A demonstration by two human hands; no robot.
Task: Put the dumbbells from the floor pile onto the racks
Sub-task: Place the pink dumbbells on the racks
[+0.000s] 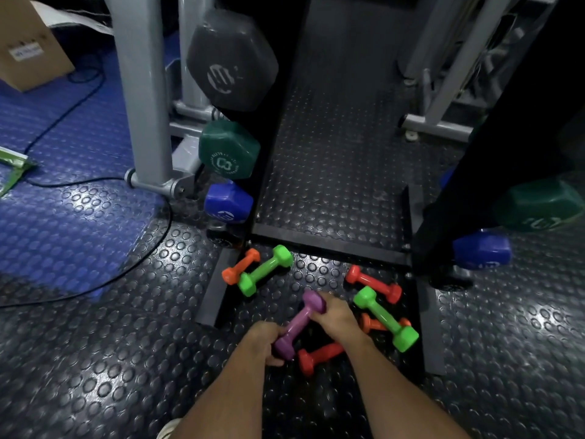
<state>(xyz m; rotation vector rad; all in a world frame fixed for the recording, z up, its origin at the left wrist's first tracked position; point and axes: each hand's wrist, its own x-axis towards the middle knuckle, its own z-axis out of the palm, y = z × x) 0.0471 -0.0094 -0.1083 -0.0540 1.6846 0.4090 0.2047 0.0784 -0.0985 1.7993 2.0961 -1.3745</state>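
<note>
A purple dumbbell (300,323) lies low over the floor pile, gripped at both ends: my left hand (264,342) holds its near head and my right hand (335,318) holds its far end. Around it on the studded floor lie a green dumbbell (264,270) beside an orange one (241,266) at the left, a red one (373,284) and a second green one (384,318) at the right, another orange one (372,324) partly hidden beneath, and a red one (318,356) under my wrists. The left rack (269,185) carries grey, green and blue hex dumbbells.
A right-hand rack post (474,172) holds a green (538,205) and a blue hex dumbbell (481,250). A black floor frame (329,239) runs between the racks. A grey machine leg (142,99), a black cable (133,267) and a cardboard box (28,42) are at the left.
</note>
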